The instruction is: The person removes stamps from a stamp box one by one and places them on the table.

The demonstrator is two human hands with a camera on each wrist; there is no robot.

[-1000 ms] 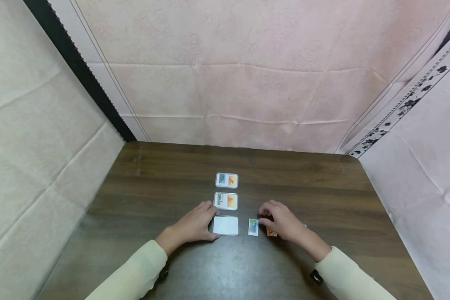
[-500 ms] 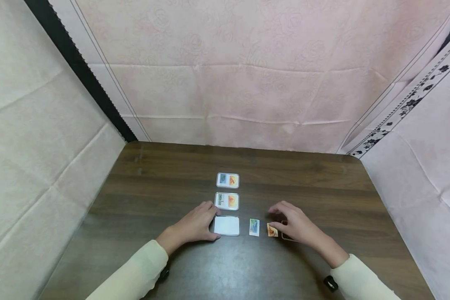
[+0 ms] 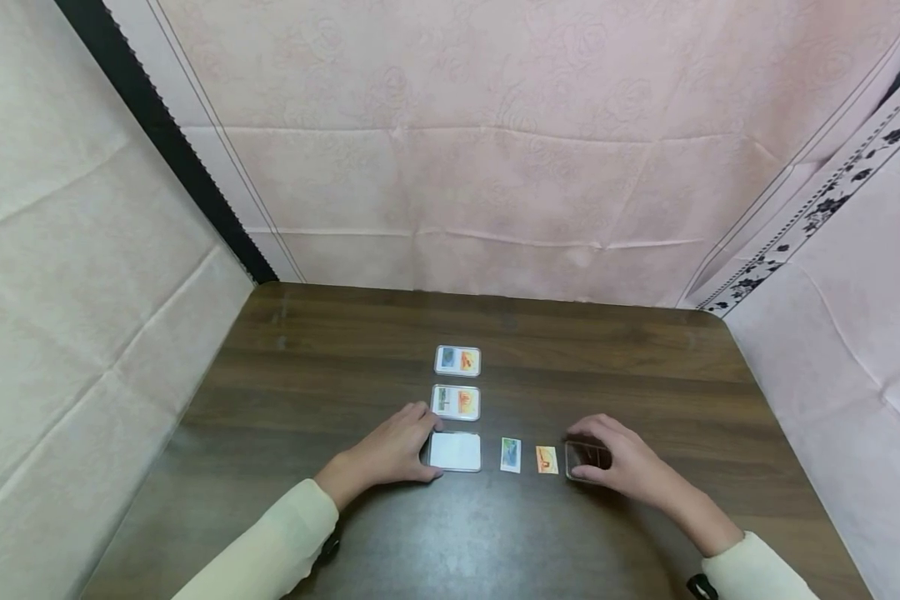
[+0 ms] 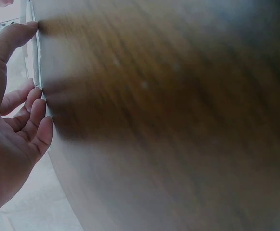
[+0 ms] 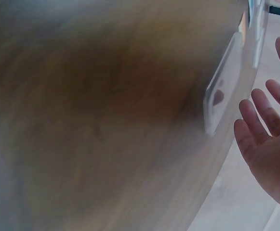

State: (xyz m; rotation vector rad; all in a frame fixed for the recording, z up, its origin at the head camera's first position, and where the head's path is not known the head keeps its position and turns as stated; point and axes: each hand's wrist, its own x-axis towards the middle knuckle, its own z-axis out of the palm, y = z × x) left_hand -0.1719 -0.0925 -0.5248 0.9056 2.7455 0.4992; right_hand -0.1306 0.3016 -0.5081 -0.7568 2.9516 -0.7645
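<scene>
My left hand [image 3: 390, 448] holds a white-backed clear plastic case [image 3: 454, 452] at its left side, thumb at the near corner and forefinger at the far one. To the right of the case lie a stamp-like blue-green picture [image 3: 511, 455] and an orange one [image 3: 547, 460]. Farther right is a clear plastic lid [image 5: 225, 82], flat on the table. Over this lid hovers my right hand [image 3: 630, 461], thumb and fingers spread around it; the right wrist view shows a gap between the fingers and the lid.
Beyond the white-backed case, two filled cases stand in a column: a nearer case [image 3: 456, 402] and a farther case [image 3: 457, 361], each with a blue-grey and an orange picture. The brown wooden table [image 3: 330, 350] meets fabric walls at its back and sides.
My right hand has moved right, away from the two pictures, uncovering the orange one, and is now over the clear lid. The left hand stays at the white-backed case.
</scene>
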